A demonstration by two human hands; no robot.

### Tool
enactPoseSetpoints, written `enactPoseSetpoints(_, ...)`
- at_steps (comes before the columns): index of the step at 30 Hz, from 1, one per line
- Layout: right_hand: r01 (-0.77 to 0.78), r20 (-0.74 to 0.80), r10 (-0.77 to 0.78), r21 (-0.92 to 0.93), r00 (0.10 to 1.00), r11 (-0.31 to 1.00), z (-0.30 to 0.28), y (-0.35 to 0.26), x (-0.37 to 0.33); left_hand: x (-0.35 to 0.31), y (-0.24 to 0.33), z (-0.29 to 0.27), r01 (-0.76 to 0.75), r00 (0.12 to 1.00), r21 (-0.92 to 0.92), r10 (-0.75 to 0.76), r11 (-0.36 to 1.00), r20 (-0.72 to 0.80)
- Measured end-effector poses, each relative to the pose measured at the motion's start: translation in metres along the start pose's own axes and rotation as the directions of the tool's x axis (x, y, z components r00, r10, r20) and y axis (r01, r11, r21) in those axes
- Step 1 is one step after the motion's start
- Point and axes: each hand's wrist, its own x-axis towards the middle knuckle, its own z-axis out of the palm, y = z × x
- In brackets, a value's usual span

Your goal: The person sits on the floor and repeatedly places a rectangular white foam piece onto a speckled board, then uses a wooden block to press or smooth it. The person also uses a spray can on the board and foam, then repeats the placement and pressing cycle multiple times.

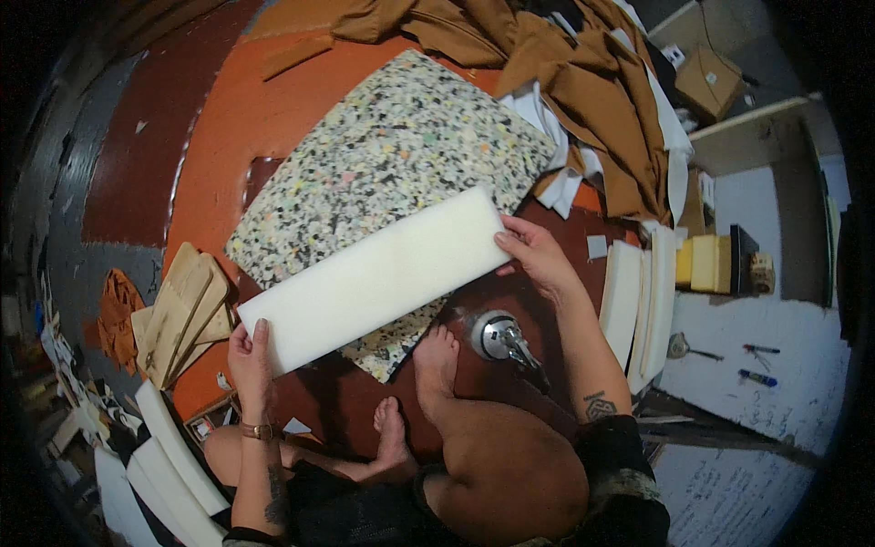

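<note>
A long white foam block (pixel 378 278) is held up at a slant, its right end higher in view than its left. My left hand (pixel 251 360) grips the lower left end, with the thumb on top. The right end is pinched by my right hand (pixel 533 255), thumb on the upper face and fingers partly hidden beneath. Behind the block lies a large speckled foam sheet (pixel 392 137), partly covered by it. A silver tool with a round cup, resembling a spray gun (pixel 501 337), stands on the floor below my right hand.
Brown fabric (pixel 592 100) lies heaped at the far right. Thin wooden pieces (pixel 189 310) are stacked at left, near an orange cloth (pixel 120 314). White foam strips lie at right (pixel 629 301) and lower left (pixel 178 456). Markers (pixel 758 377) rest on a white surface. My bare feet (pixel 437 360) are close by.
</note>
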Motion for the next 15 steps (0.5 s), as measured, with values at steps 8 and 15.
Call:
enactPoseSetpoints(8,0.026,-0.093,-0.045,-0.192,0.995,0.981,-0.015,0.049,0.028,0.012,-0.01,0.016,0.213,0.977,-0.045,-0.214,0.976,-0.021)
enactPoseSetpoints(15,0.173,-0.157,-0.221,-0.269,0.963,0.947,-0.016,0.066,0.056,0.016,-0.002,0.018,0.239,0.971,-0.003,-0.239,0.971,0.023)
